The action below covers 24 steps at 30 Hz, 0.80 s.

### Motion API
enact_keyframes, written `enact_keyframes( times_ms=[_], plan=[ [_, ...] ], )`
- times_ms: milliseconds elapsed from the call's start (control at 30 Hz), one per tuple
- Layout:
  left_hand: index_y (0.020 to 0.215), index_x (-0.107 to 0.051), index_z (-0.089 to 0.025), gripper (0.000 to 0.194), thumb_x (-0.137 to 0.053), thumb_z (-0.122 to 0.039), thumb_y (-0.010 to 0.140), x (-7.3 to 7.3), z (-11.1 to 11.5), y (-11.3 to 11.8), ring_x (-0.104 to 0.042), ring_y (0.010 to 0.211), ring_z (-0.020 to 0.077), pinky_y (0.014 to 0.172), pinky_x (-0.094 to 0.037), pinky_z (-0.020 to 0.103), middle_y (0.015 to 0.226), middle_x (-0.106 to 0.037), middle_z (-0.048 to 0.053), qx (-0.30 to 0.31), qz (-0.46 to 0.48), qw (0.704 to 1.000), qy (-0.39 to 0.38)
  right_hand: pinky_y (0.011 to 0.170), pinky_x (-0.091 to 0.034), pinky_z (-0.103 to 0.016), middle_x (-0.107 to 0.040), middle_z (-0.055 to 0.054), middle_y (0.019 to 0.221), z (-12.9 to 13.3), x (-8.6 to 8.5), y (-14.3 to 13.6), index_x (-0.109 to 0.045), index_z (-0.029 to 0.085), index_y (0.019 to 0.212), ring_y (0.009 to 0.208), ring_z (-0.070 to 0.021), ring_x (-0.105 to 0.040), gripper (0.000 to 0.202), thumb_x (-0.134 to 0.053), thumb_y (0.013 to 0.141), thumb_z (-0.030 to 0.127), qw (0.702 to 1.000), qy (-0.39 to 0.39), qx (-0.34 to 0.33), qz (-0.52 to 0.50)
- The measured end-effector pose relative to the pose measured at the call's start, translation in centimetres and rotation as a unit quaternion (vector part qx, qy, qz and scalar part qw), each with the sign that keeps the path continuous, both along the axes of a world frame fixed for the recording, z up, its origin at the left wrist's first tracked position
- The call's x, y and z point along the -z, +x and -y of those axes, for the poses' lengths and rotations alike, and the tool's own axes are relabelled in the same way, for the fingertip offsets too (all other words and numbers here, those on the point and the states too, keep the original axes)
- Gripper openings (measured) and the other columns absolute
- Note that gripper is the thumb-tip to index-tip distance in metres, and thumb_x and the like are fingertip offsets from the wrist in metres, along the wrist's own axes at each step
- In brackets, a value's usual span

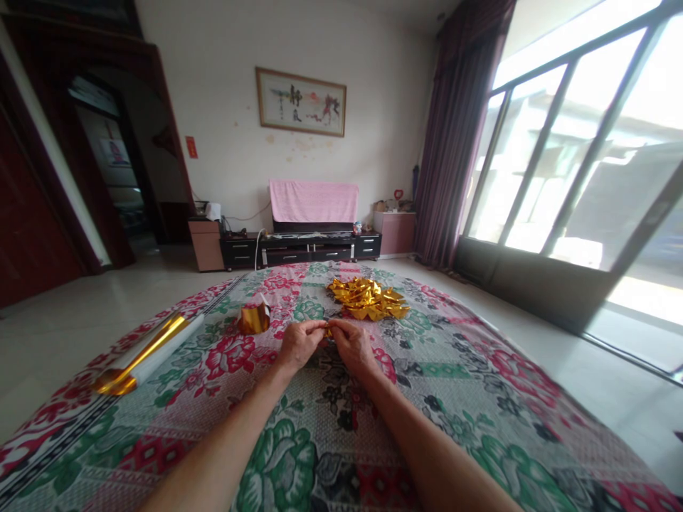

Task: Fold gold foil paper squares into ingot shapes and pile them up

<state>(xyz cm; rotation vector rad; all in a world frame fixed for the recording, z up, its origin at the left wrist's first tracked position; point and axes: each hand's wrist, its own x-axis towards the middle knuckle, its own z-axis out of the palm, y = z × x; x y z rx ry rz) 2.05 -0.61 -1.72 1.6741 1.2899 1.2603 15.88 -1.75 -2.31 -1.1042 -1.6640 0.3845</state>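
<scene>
My left hand and my right hand meet over the middle of the patterned cloth, fingertips pinched together. Between them a small piece of gold foil paper shows, mostly hidden by the fingers. Just beyond my right hand lies a pile of folded gold foil pieces. To the left of my left hand, a curled piece of gold foil paper rests on the cloth. Farther left is a larger roll of gold foil paper with a white side showing.
A flowered cloth covers the broad surface under my arms. Beyond it stands a low black TV cabinet, with a pink cloth draped above. Glass doors and a purple curtain are on the right.
</scene>
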Motion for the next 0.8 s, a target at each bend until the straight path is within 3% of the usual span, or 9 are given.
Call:
enact_keyframes(
  times_ms=[200,467,800],
  plan=[
    [0.1,-0.067,-0.017,0.028,-0.052,-0.022,0.077,-0.3,0.5,0.4,-0.066,0.059,0.0126,0.052,-0.05,0.019,0.072,-0.072,0.002,-0.032,-0.054,0.998,-0.012,0.068,-0.045,-0.021,-0.07,0.001,0.081,-0.2,0.2,0.0,-0.07,0.021,0.089,0.071,-0.0138,-0.063,0.028,-0.044,0.08,0.022,1.0,0.002,-0.016,0.015],
    [0.093,-0.07,-0.019,0.023,-0.052,-0.02,0.078,-0.3,0.8,1.0,-0.066,0.068,0.0135,0.067,-0.051,0.021,0.069,-0.071,0.003,-0.098,-0.124,0.987,0.042,0.073,-0.047,-0.024,-0.071,0.0,0.087,-0.4,0.4,-0.1,-0.071,0.023,0.091,0.079,-0.0165,-0.066,0.028,-0.046,0.08,0.023,1.0,-0.02,0.014,0.007],
    [0.09,-0.071,-0.018,0.024,-0.05,-0.018,0.077,-0.3,1.0,1.4,-0.066,0.081,0.0138,0.08,-0.049,0.021,0.09,-0.071,0.004,-0.117,-0.147,0.979,0.076,0.072,-0.048,-0.025,-0.071,-0.002,0.085,-0.3,0.3,-0.1,-0.071,0.021,0.091,0.078,-0.0173,-0.066,0.028,-0.046,0.08,0.023,0.999,-0.032,0.033,0.01]
  ],
)
